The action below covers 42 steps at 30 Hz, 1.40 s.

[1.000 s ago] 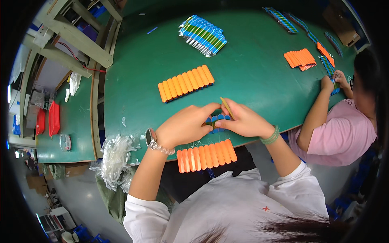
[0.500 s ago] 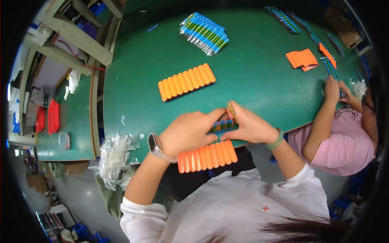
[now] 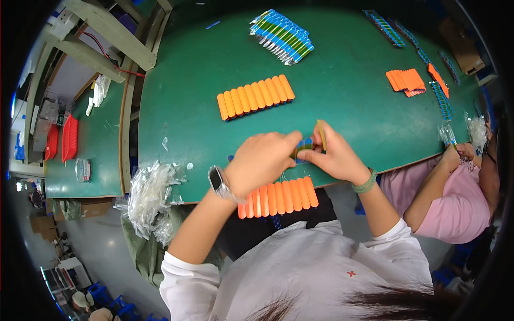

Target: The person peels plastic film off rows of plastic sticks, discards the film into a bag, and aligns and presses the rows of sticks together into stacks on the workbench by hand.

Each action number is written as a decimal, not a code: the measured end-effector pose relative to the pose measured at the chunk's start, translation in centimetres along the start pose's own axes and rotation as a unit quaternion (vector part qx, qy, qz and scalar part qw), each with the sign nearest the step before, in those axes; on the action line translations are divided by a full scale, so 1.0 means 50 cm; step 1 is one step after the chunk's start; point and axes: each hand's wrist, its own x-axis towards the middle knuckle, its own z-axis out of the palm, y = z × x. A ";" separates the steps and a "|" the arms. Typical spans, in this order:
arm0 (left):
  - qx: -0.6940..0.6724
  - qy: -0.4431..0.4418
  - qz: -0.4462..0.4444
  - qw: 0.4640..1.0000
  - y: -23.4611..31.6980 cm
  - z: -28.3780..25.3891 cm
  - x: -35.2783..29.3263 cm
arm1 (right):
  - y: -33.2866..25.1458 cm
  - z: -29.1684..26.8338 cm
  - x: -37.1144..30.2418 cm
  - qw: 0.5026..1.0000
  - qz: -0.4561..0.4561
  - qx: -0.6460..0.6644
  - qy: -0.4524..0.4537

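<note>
white short-sleeved shirt (image 3: 300, 267), small red cross (image 3: 351, 273); dark-faced watch (image 3: 216, 178) worn left, green bracelet (image 3: 366, 182) worn right.

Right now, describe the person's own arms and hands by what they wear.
Short white sleeves cover the upper arms. The left hand is ungloved, with a dark-faced, light-rimmed watch and a blurred, clear-looking bracelet at its wrist. The right hand, also ungloved, has a green bracelet.

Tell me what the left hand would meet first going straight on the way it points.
The left hand would first meet the blue-and-green strip, apparently right at its fingertips, then probably the right hand; depth is unclear.
</note>
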 end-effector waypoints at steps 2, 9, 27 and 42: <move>-0.091 -0.037 -0.015 0.995 -0.017 -0.023 0.024 | 0.016 0.003 0.004 0.993 0.039 0.109 0.028; -0.173 -0.217 -0.041 0.960 -0.044 -0.056 0.076 | 0.015 0.007 0.017 0.985 0.099 0.142 0.013; -0.137 -0.177 0.041 0.974 -0.049 -0.049 0.048 | 0.010 -0.019 0.006 0.964 0.131 0.222 -0.062; -0.138 -0.266 -0.062 0.952 -0.043 -0.075 0.048 | 0.021 -0.014 0.019 0.947 0.160 0.272 -0.054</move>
